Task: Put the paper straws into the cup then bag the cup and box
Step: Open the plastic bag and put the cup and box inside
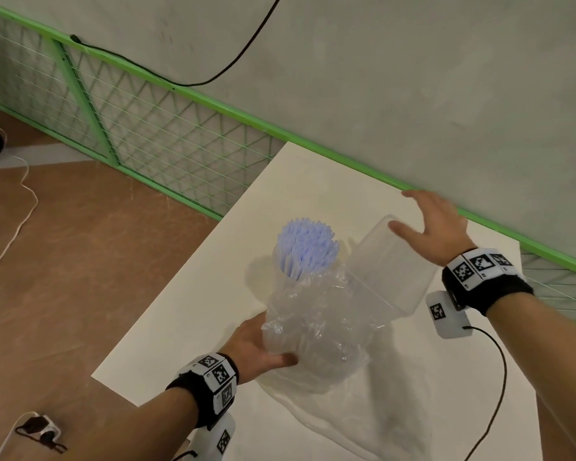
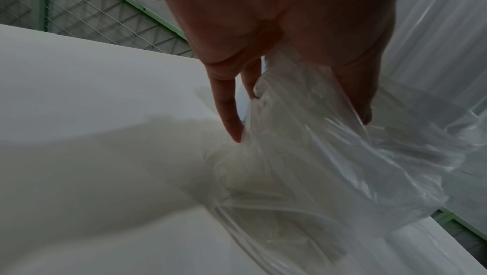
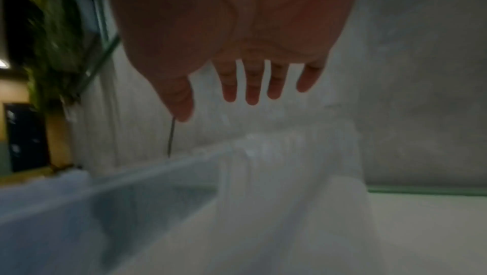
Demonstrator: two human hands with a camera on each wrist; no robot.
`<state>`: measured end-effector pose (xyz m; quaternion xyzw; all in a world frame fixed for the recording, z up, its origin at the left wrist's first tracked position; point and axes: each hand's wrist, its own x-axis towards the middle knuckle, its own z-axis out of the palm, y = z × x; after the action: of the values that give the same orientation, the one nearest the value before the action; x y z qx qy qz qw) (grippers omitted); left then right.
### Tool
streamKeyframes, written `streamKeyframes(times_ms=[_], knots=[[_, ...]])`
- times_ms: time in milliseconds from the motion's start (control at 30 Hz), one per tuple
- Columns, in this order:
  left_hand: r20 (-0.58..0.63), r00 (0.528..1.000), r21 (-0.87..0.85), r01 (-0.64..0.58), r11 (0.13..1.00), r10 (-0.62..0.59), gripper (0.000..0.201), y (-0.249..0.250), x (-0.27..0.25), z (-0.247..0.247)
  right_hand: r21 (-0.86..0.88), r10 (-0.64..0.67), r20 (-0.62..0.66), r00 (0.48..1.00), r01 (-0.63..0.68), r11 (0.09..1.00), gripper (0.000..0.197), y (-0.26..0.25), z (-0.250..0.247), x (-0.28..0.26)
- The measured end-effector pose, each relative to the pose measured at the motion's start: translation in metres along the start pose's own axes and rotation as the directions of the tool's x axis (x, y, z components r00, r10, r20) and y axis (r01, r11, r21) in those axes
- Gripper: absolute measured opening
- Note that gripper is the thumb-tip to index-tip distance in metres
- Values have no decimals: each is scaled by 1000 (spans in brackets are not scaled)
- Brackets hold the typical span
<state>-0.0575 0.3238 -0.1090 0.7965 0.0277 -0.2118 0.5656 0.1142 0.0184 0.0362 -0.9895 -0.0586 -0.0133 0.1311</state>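
Note:
A clear cup [image 1: 279, 272] full of pale blue paper straws [image 1: 308, 247] stands on the white table [image 1: 197, 321], with a crumpled clear plastic bag [image 1: 316, 327] gathered round its lower part. A clear plastic box [image 1: 393, 274] leans tilted to the right of the cup, its lower end inside the bag's mouth. My left hand [image 1: 266, 347] grips the bag's near left edge. In the left wrist view, the left hand [image 2: 297, 123] pinches the bag [image 2: 316, 165] between thumb and fingers. My right hand [image 1: 426, 221] is spread open over the box's far upper end. In the blurred right wrist view, the right hand [image 3: 218, 102] holds nothing.
A green wire fence panel [image 1: 147, 128] and a grey wall border the table's far side, with a black cable [image 1: 233, 58] hanging on the wall. A white cord [image 1: 24, 201] and a power strip [image 1: 39, 427] lie on the brown floor at the left. A black wire [image 1: 499, 377] trails from my right wrist.

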Motion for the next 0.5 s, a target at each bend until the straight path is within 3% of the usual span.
streamKeyframes(times_ms=[67, 100, 167, 267, 333, 500], knots=[[-7, 1000, -14, -1, 1000, 1, 55, -1, -1, 0, 202, -119, -140, 983, 146, 968, 34, -14, -20, -24], [-8, 1000, -25, -2, 1000, 2, 56, -2, -1, 1, 286, -151, -149, 977, 189, 940, 37, -22, -27, -41], [-7, 1000, -47, -1, 999, 0, 59, -5, 0, 1, 382, -215, -49, 975, 218, 898, 45, -41, -36, -81], [1, 1000, -69, -2, 998, 2, 62, -6, -1, 1, 358, -331, 181, 926, 251, 899, 57, -58, -23, -138], [7, 1000, -85, -4, 996, 5, 64, -9, 0, 1, 329, -371, 244, 896, 284, 901, 65, -63, -2, -161], [-2, 1000, -90, -9, 996, 9, 69, -13, -1, 1, 380, -328, 107, 939, 267, 886, 53, -73, 34, -181]])
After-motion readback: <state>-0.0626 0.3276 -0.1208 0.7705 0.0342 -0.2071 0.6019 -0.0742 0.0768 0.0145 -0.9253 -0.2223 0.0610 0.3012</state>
